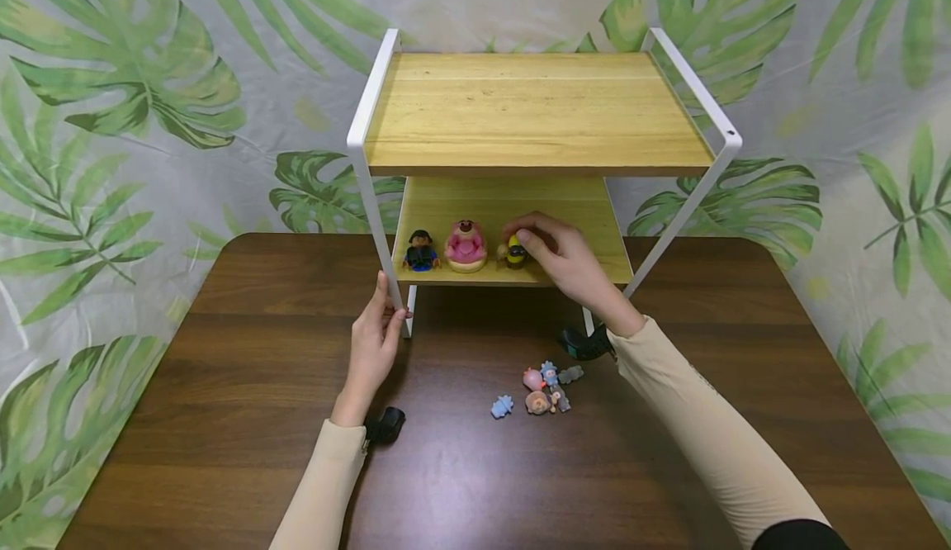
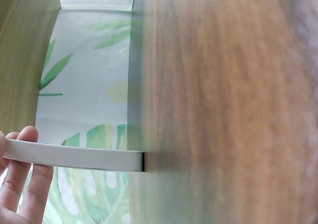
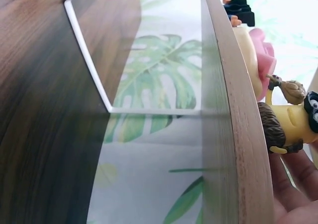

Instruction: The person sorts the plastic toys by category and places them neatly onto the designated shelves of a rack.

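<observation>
A two-tier shelf with wooden boards and white metal sides stands on the table. With thumb and fingers, my left hand holds its white front left leg. At the lower board, my right hand pinches a yellow minion figure in a brown furry skirt. The figure is upright at the board's front edge, partly covered by the fingers in the head view. Left of it sit a pink bear figure on a cream base and a small dark-haired figure in black and blue.
On the brown table, in front of the shelf, lies a cluster of several small figures, among them a pink one and a brown one. A light blue figure lies apart to their left. Behind hangs a leaf-patterned cloth.
</observation>
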`<state>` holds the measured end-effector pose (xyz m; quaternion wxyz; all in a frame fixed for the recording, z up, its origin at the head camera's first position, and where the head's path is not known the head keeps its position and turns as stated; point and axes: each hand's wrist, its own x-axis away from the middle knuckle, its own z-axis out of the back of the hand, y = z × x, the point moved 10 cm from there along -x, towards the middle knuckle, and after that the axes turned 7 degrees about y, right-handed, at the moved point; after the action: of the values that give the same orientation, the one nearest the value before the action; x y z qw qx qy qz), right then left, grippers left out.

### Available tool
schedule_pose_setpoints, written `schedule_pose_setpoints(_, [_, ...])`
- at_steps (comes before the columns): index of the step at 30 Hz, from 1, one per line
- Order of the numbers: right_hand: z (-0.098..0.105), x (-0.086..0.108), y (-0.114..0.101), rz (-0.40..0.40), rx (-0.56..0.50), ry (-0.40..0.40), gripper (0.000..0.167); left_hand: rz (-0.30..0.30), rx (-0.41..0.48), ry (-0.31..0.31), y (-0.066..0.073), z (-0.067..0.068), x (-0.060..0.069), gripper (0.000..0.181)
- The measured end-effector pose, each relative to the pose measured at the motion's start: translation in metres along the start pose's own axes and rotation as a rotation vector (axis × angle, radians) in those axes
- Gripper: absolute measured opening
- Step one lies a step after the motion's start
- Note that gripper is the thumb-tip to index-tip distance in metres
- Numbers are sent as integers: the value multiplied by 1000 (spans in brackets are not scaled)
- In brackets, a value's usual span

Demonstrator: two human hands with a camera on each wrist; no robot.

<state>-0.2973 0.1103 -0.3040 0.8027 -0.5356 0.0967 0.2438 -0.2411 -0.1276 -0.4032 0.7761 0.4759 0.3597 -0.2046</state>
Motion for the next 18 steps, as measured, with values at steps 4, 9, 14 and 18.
schedule_pose_setpoints(4, [0,3,-19,-3,1,-9,22,7,2,-1,0,0,-1,96])
schedule_pose_setpoints(9, [2,6,-39,-6,14,-10,22,11,1,-7,0,0,-1,94])
schedule_pose_setpoints(14, [6,6,-24,-10,4,7,24,15,2,-9,0,0,-1,94])
schedule_pose_setpoints(18, [11,7,-4,-16,-31,28,26,23,9,-8,0,0,-1,94])
